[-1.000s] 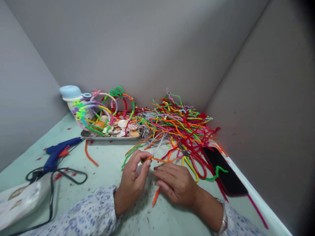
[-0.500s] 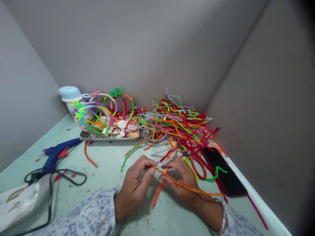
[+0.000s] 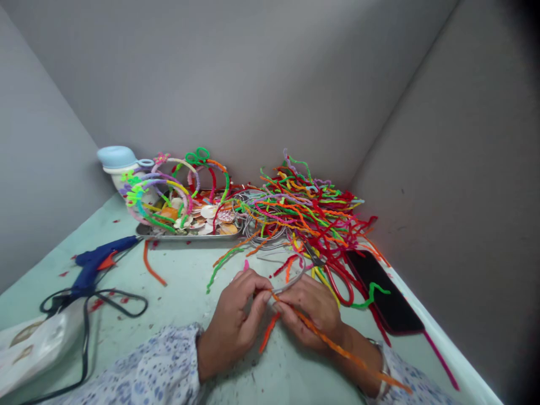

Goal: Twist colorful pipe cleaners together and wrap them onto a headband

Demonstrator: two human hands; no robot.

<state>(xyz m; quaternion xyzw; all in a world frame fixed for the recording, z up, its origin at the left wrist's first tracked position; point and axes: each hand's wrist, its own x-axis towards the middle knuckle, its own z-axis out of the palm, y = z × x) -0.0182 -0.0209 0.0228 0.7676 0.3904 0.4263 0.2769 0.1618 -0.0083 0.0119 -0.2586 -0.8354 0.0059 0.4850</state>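
Two meet low over the table [image 3: 177,298], close in front of the wearer: the left hand [image 3: 236,318] and the right hand [image 3: 310,309], their fingertips just beside each other! And the left has it tight, thumb and forefinger pinched on one end of an orange fuzzy stem [image 3: 329,341]; the right closes on that same stem a touch further along, thumb against curled fingers. Look at the stem's long free end, slanting out over the right wrist towards the spotted right sleeve [image 3: 405,379]! A thin grey strip [image 3: 298,276] loops up from the pinch, over the right knuckles; its own end hides among the fingers

Below the hands, a short orange piece [image 3: 269,333] lies on the table. Past the right hand, scissors [image 3: 316,257] rest at the front of a tangled heap of coloured stems [image 3: 312,205], and there's a black phone [image 3: 386,298], a bent green stem [image 3: 371,295] lying partly across it

Over on the far left side, a metal tray [image 3: 189,238] full of shells [image 3: 208,212], fuzzy hoops [image 3: 140,203] standing up at its left part, a blue-lidded cup [image 3: 118,160] just behind; nearer, a blue glue gun [image 3: 90,270] lies beside its looping black cord [image 3: 122,313]
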